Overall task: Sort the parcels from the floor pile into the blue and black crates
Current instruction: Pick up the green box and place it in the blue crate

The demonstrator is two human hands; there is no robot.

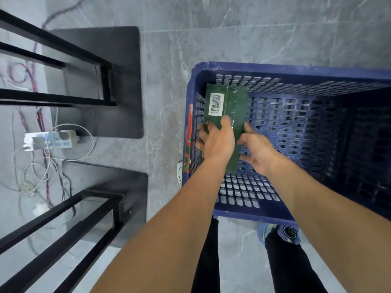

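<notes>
We see one green parcel (232,102), and it is down inside the one blue crate (275,69), close by the crate's left wall. It has one white label (216,104) with black bars on top. Both our hands are on it. Our left hand (218,144) grips the parcel, with the thumb curled over the top and the fingers round the left side. Our right hand (258,151) is loose, with its spread fingers touching the parcel's right edge. The parcel fills only the left end of the crate, and the rest of the crate to the right is open room with holes in its bottom. The crate sits on the grey floor (169,60), and a strip of bare floor runs along its left side. Past that strip stand two black metal frames (63,66). Between them lie one white power strip (50,139) and a tangle of wires (42,176). Our two legs stand just beside the crate's near edge, and one blue shoe (266,231) shows there.
</notes>
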